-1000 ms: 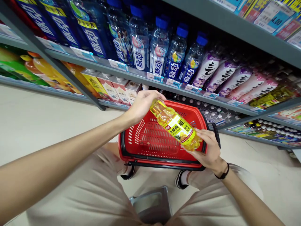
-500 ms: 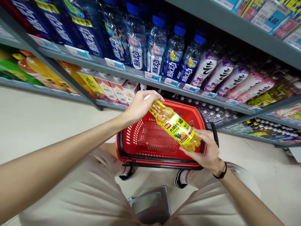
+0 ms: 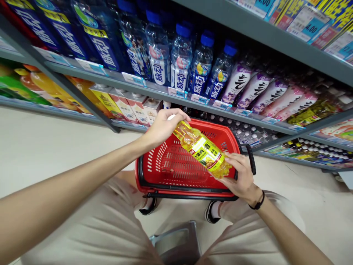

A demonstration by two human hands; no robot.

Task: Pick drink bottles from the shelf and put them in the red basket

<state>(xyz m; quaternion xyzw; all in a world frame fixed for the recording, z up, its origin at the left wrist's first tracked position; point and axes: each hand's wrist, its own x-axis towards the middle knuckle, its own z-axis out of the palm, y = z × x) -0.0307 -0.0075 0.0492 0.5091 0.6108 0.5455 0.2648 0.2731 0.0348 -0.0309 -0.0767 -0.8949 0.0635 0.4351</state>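
Observation:
I hold a yellow drink bottle with a yellow pineapple label, lying on a slant above a red shopping basket. My left hand is closed round the bottle's cap end at the upper left. My right hand, with a black band on the wrist, grips the bottle's base at the lower right. The basket sits on the floor between my feet, and I see nothing inside it. Its black handle hangs at the right side.
Grey store shelves run across the view in front of me, stocked with blue-capped bottles, purple and pink bottles, juice cartons and orange drinks. A grey stool stands under me on the pale floor.
Both hands and the bottle have shifted slightly left and down toward the basket. The grip on the bottle is the same.

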